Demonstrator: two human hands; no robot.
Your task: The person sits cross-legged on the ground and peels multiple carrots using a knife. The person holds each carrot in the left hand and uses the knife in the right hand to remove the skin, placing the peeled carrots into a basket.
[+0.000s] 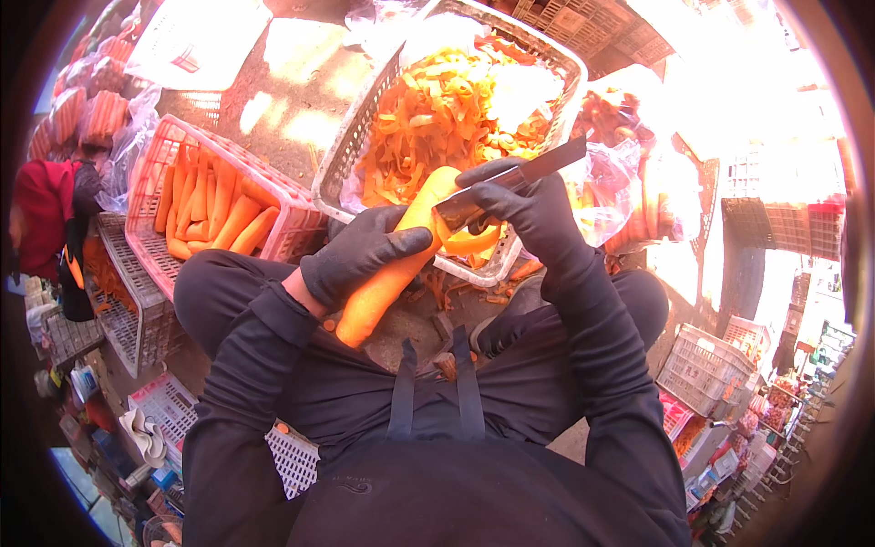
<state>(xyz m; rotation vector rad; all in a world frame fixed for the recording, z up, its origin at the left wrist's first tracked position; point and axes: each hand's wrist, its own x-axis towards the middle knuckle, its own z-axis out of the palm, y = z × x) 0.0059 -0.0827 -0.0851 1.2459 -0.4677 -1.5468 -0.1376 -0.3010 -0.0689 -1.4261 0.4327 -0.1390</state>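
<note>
My left hand [362, 256], in a dark glove, grips a large orange carrot [383, 301] that slants across my lap. Its thumb lies along the top of the carrot. In my gloved right hand [543, 212] is a metal peeling knife [564, 157], pressed to the carrot's upper end. A curl of peel [475, 241] hangs below the tool. Just beyond both hands, a pale plastic crate [350, 140] holds a heap of orange peelings [427, 130]. To the left, several carrots [215, 198] lie in a pink plastic basket [297, 236].
Bagged carrots [642, 205] stand right of the peelings crate. Another person's gloved hand [74, 263] holds something orange at far left, beside a grey crate [140, 301]. A stacked pale crate [704, 366] sits at right. Peel scraps [444, 290] litter the ground. Glare hides the upper right.
</note>
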